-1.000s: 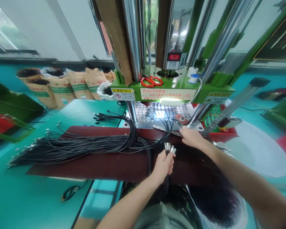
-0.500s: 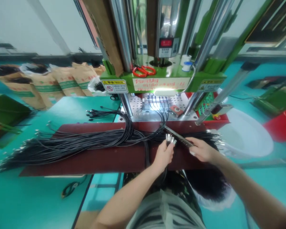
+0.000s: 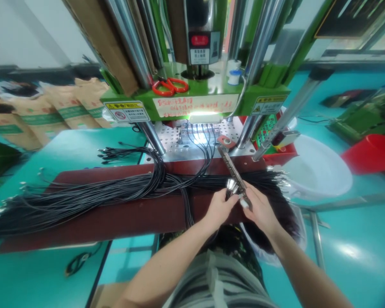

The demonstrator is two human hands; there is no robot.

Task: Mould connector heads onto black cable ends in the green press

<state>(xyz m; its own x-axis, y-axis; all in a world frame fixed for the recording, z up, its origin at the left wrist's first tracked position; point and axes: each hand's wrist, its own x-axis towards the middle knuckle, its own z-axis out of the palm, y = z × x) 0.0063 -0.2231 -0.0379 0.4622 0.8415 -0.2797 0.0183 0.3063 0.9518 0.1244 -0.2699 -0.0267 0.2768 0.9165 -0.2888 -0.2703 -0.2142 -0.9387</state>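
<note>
Closed round several black cables, my left hand (image 3: 218, 209) keeps their silvery connector ends (image 3: 232, 187) pointing up in a small cluster. My right hand (image 3: 259, 209) grips the near end of a long, narrow metal bar (image 3: 231, 167) with notches along it, tilted away toward the press. The two hands are close together, and the bar lies just right of the connectors; whether they touch I cannot tell. Behind them, a thick bundle of black cables (image 3: 115, 192) stretches across the dark red board (image 3: 141, 218).
A green press (image 3: 137, 96) stands ahead, with red-handled scissors (image 3: 170, 87) and a blue-white spool (image 3: 235, 77) on its plate. Thin cables run into its lit metal fixture (image 3: 197, 134). To the right are a white tub (image 3: 327, 171) and a red bin (image 3: 372, 154); paper sacks (image 3: 48, 109) stand at left.
My right hand has come in toward my left, and the metal bar now points more steeply away beside the connectors. The camera view has shifted to the right.
</note>
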